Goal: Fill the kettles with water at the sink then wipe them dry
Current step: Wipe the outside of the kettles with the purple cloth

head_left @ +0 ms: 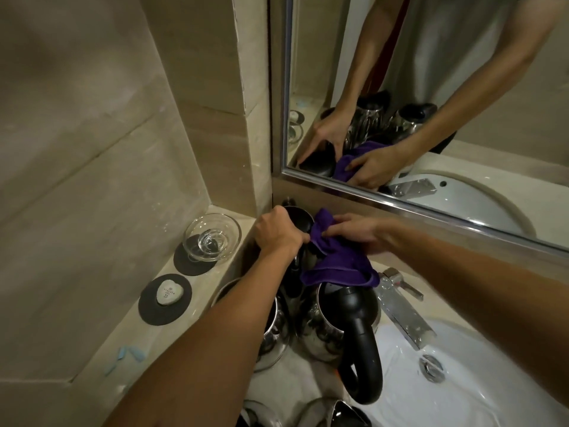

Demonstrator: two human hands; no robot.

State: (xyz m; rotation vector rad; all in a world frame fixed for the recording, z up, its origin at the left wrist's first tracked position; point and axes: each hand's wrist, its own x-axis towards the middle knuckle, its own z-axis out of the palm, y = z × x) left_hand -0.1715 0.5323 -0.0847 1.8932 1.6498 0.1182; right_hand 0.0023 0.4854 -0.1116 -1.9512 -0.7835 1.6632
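Several steel kettles with black lids and handles crowd the counter left of the sink (480, 392). My left hand (278, 231) grips the back kettle (297, 218) at its black top, against the wall corner. My right hand (354, 232) presses and pinches a purple cloth (335, 261) against that kettle; the cloth drapes down over it. In front stands a kettle with a big black handle (354, 328), and another kettle (274, 331) is partly hidden under my left forearm. More kettle tops (345, 416) show at the bottom edge.
A chrome faucet (400, 306) reaches over the white basin, whose drain (432, 366) is open. On the left ledge sit a glass bowl (212, 237) and a heart-shaped soap (169, 292) on dark coasters. A mirror (431, 103) hangs on the back wall.
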